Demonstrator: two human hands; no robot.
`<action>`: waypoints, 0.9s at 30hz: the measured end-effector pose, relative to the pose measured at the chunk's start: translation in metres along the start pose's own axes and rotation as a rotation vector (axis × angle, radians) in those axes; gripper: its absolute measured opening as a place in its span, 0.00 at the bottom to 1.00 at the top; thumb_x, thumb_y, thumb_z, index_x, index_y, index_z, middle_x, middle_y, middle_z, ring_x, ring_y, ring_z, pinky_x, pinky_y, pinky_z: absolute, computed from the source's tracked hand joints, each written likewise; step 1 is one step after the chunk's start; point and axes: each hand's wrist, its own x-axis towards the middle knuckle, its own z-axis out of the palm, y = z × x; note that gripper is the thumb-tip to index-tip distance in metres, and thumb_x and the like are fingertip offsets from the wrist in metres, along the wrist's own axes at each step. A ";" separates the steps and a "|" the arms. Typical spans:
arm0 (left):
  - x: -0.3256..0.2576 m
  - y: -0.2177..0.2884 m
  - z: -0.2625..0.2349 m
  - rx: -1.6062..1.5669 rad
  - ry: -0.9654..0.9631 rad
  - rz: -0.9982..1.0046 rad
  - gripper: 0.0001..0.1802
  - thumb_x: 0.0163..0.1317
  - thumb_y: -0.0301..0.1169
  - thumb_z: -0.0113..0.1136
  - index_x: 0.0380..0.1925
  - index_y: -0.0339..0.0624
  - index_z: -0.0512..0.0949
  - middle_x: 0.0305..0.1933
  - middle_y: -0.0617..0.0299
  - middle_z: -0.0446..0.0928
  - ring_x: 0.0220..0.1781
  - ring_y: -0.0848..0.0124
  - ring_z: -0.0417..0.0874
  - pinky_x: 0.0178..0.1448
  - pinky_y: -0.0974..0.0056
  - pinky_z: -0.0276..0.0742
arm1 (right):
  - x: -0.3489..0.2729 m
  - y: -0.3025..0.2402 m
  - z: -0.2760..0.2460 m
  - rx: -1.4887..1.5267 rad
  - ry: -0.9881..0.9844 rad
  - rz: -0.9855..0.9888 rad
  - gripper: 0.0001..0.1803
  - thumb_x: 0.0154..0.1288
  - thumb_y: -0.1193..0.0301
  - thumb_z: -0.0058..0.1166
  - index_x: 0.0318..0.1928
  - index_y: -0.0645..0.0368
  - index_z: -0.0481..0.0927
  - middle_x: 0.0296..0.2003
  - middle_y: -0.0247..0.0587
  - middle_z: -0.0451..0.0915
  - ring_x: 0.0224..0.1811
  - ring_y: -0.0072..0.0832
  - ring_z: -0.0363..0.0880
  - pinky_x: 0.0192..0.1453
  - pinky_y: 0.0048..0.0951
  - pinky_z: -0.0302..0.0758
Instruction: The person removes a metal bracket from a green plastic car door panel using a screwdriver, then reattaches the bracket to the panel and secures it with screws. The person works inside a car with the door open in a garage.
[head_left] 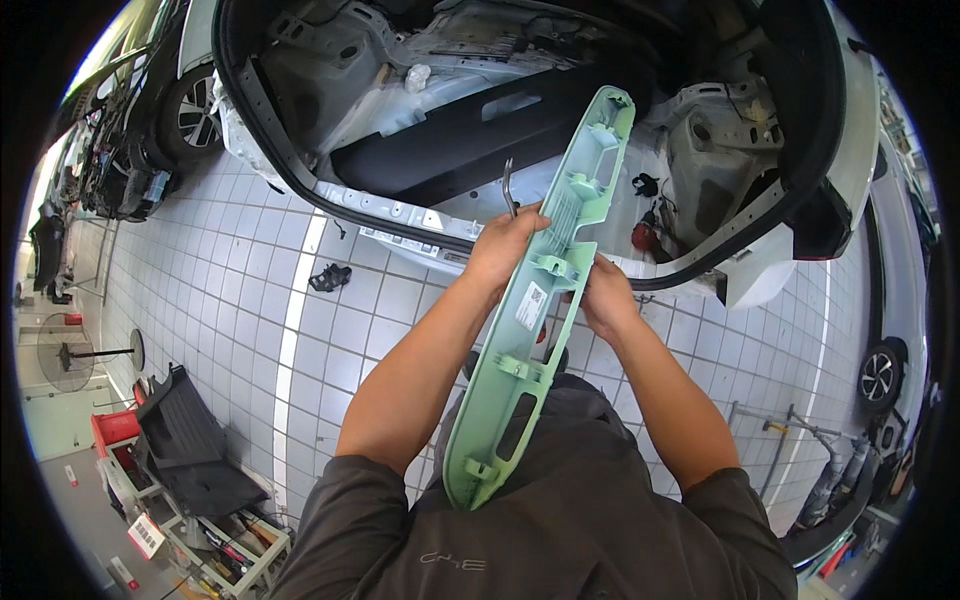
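Note:
A long, light green plastic trim panel (530,325) slants in front of me, its ribbed and clipped inner side facing up. My left hand (503,247) is closed on its left edge, near the middle. On the opposite edge my right hand (607,297) grips the panel, the fingertips hidden behind it. A thin, bent metal tool (508,186) with a forked tip sticks up beside my left hand; whether that hand holds it too I cannot tell. The panel's lower end is close to my body, and its upper end reaches over the open car trunk (400,212).
In the stripped trunk lie a black trim piece (450,140) and a red object (645,237). A small black part (331,278) is on the tiled floor. At left stand a fan (70,354) and a cart (215,545) with tools and a black liner (195,440). Another car (905,260) stands right.

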 end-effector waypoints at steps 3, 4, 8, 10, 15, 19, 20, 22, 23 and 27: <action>0.000 -0.003 0.003 0.059 0.025 0.006 0.26 0.62 0.35 0.56 0.59 0.31 0.77 0.42 0.55 0.83 0.38 0.70 0.83 0.44 0.66 0.79 | 0.018 0.003 0.020 0.311 -0.120 0.156 0.17 0.73 0.63 0.47 0.51 0.62 0.79 0.41 0.40 0.83 0.40 0.33 0.83 0.46 0.37 0.82; -0.003 0.000 0.007 0.090 0.032 -0.024 0.26 0.62 0.35 0.56 0.58 0.31 0.77 0.42 0.55 0.83 0.38 0.70 0.83 0.44 0.66 0.79 | 0.026 0.005 0.019 0.383 -0.163 0.226 0.17 0.73 0.61 0.46 0.50 0.61 0.79 0.42 0.41 0.83 0.42 0.35 0.84 0.48 0.40 0.83; -0.008 0.014 0.015 0.226 0.073 -0.060 0.26 0.61 0.35 0.56 0.57 0.31 0.78 0.41 0.55 0.83 0.37 0.70 0.83 0.42 0.66 0.78 | 0.041 0.021 0.019 0.570 -0.377 0.314 0.22 0.74 0.54 0.44 0.50 0.58 0.79 0.45 0.44 0.83 0.45 0.39 0.85 0.52 0.47 0.84; -0.006 0.010 0.010 0.234 0.068 -0.022 0.25 0.61 0.35 0.56 0.55 0.32 0.80 0.40 0.56 0.83 0.37 0.71 0.83 0.41 0.65 0.78 | 0.039 0.022 0.026 0.590 -0.410 0.329 0.23 0.74 0.53 0.44 0.51 0.59 0.78 0.47 0.46 0.83 0.46 0.42 0.85 0.54 0.50 0.83; -0.010 0.020 0.012 0.327 0.109 -0.079 0.25 0.63 0.37 0.55 0.58 0.35 0.79 0.40 0.54 0.84 0.36 0.70 0.83 0.43 0.66 0.78 | 0.035 0.014 0.031 0.623 -0.495 0.338 0.24 0.74 0.53 0.43 0.52 0.60 0.78 0.48 0.48 0.82 0.49 0.44 0.84 0.56 0.53 0.82; -0.004 0.020 0.010 0.395 0.131 -0.078 0.24 0.63 0.36 0.55 0.57 0.35 0.80 0.40 0.54 0.84 0.36 0.70 0.83 0.43 0.65 0.78 | 0.038 0.016 0.032 0.697 -0.515 0.339 0.24 0.74 0.52 0.43 0.53 0.60 0.78 0.48 0.50 0.82 0.49 0.46 0.84 0.57 0.55 0.82; 0.000 0.015 0.006 0.371 0.113 -0.037 0.24 0.64 0.35 0.55 0.57 0.35 0.80 0.40 0.54 0.84 0.36 0.70 0.83 0.43 0.66 0.78 | 0.043 0.023 0.032 0.677 -0.387 0.339 0.24 0.74 0.53 0.43 0.52 0.59 0.78 0.48 0.50 0.82 0.49 0.47 0.84 0.57 0.55 0.81; -0.005 0.019 0.008 0.349 0.134 -0.050 0.24 0.64 0.35 0.55 0.58 0.35 0.80 0.41 0.54 0.84 0.37 0.70 0.83 0.44 0.65 0.78 | 0.044 0.021 0.037 0.662 -0.419 0.375 0.22 0.74 0.54 0.43 0.51 0.59 0.79 0.47 0.48 0.83 0.49 0.46 0.84 0.57 0.55 0.81; -0.007 0.021 0.008 0.339 0.144 -0.057 0.24 0.64 0.34 0.55 0.58 0.36 0.79 0.41 0.54 0.84 0.37 0.70 0.83 0.44 0.65 0.78 | 0.043 0.019 0.037 0.657 -0.426 0.385 0.21 0.74 0.55 0.43 0.51 0.58 0.79 0.47 0.48 0.83 0.49 0.45 0.84 0.57 0.54 0.82; -0.006 0.020 0.005 0.298 0.128 -0.034 0.24 0.64 0.34 0.55 0.59 0.36 0.79 0.43 0.54 0.84 0.38 0.70 0.83 0.46 0.66 0.78 | 0.046 0.020 0.041 0.667 -0.428 0.371 0.20 0.74 0.56 0.42 0.51 0.58 0.79 0.47 0.47 0.83 0.49 0.45 0.84 0.56 0.54 0.82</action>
